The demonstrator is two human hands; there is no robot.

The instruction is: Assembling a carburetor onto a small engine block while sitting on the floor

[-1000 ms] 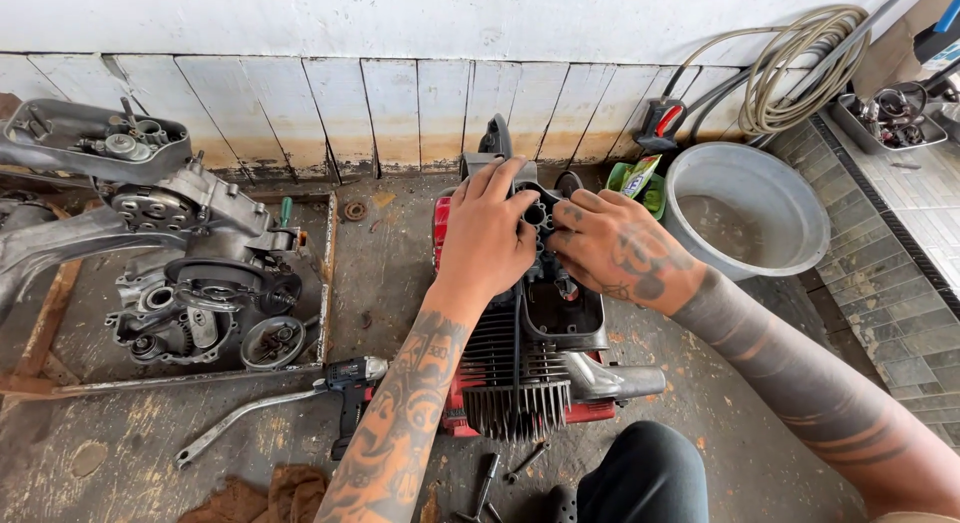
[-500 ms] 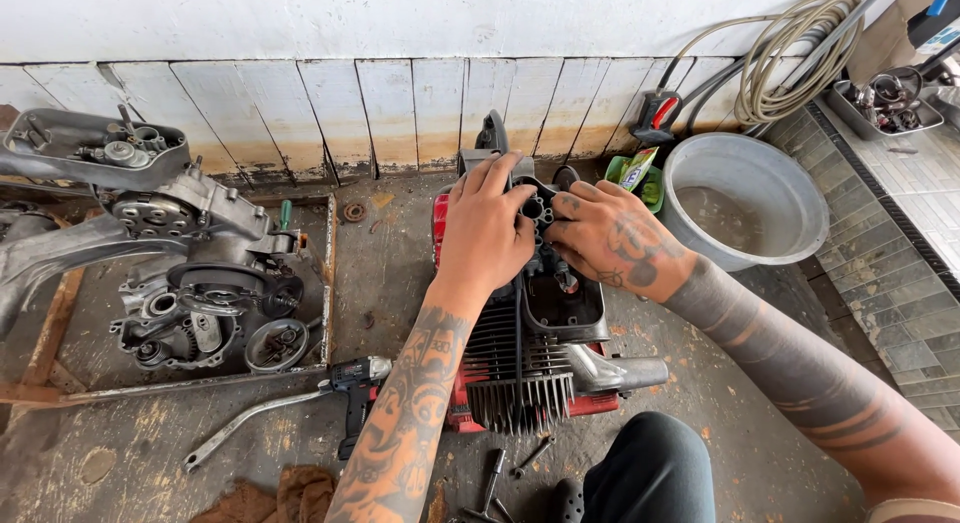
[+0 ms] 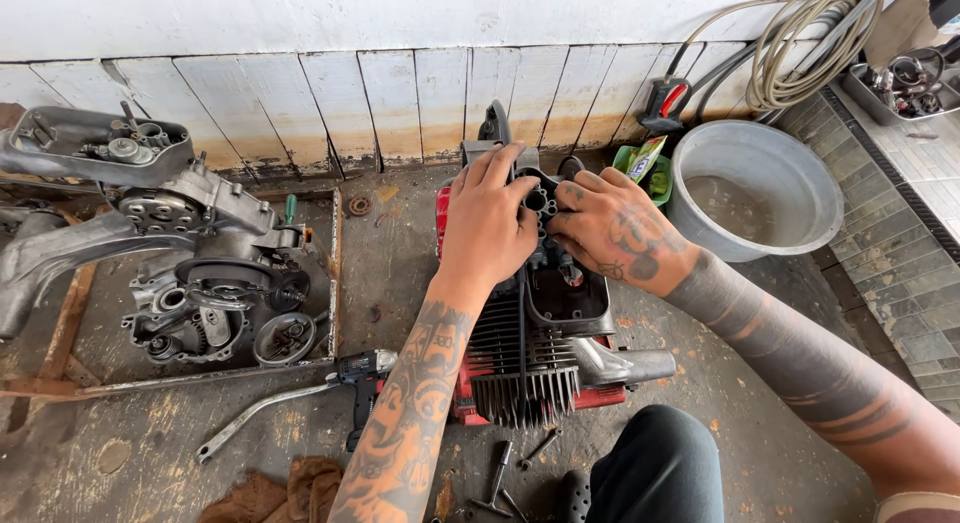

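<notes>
A black finned engine block (image 3: 530, 358) stands on a red stand on the concrete floor in front of me. My left hand (image 3: 487, 223) grips the upper left of the engine's top part. My right hand (image 3: 612, 228) holds the same part from the right, fingers pressed at its round openings. Both forearms are tattooed. What the fingertips pinch is hidden between the hands.
A dismantled grey engine case (image 3: 200, 273) lies in a metal frame at left. A cordless driver (image 3: 362, 378) and a long wrench (image 3: 255, 413) lie by my left arm. A grey basin (image 3: 755, 188) with water stands at right, coiled hose (image 3: 810, 43) behind. Loose bolts (image 3: 500, 478) lie near my knee.
The view has shifted slightly. Both hands stay on the engine's top, with only small finger movement.
</notes>
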